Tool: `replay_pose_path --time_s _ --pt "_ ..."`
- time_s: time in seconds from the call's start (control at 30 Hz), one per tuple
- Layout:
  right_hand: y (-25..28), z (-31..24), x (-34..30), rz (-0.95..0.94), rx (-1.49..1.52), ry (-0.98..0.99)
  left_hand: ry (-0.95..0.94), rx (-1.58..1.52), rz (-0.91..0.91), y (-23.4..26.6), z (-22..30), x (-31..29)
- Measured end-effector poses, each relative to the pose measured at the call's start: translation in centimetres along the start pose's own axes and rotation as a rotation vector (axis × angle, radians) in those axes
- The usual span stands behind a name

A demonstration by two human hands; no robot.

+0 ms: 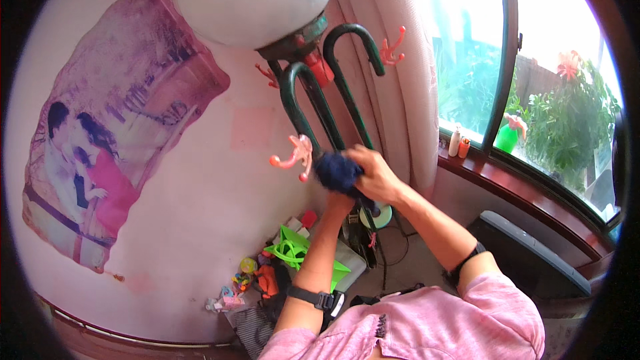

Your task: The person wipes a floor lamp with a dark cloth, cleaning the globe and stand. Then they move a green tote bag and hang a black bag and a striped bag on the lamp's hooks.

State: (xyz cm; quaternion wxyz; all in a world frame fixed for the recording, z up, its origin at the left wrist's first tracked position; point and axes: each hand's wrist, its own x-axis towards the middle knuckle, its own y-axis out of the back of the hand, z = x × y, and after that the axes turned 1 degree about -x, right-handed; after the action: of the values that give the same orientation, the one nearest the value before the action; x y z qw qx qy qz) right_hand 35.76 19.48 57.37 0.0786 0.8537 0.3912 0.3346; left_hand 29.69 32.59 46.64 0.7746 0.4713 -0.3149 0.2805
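Note:
A bunched dark blue cloth (337,172) is pressed around a pole of a dark green metal stand (291,97). My right hand (375,172) closes on the cloth from the right, its fingers curled over the top. Just below it, my left hand (342,201) reaches up against the underside of the cloth, its fingers hidden. Pinkish branched hooks (299,153) stick out from the stand's curved arms. A large white globe (257,0) tops the stand, above a red piece (321,70) between the tubes.
Beige curtains (393,93) hang behind the stand, beside a window whose sill (490,170) bears small bottles. A dark flat panel (533,250) stands at the right. Toys and a bright green item (293,250) lie low by the wall, under a large picture (120,120).

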Motion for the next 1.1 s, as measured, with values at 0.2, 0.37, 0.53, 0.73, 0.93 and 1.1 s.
replay_pose_path --time_s 0.2,0.37,0.53,0.73,0.93,1.1 --pt "5.0 0.3 2.3 0.596 0.033 0.223 0.375 -0.307 0.009 -0.3 0.6 0.5" --pt "4.7 -0.1 8.6 0.548 0.092 0.469 0.415 -0.33 -0.027 0.1 1.4 0.7" --pt "-0.2 9.4 4.2 0.563 0.011 0.47 0.439 -0.395 -0.053 0.2 1.1 0.9" --pt "-5.3 21.5 -6.8 0.408 -0.067 -0.051 0.493 -0.435 -0.048 -0.2 1.3 1.0" --pt "-0.2 15.2 -1.6 0.423 0.322 -0.089 0.493 -0.344 0.0 -0.9 1.7 1.0" --pt "3.9 7.1 8.2 0.337 0.461 0.35 0.651 -0.83 0.132 -2.3 1.4 1.0"
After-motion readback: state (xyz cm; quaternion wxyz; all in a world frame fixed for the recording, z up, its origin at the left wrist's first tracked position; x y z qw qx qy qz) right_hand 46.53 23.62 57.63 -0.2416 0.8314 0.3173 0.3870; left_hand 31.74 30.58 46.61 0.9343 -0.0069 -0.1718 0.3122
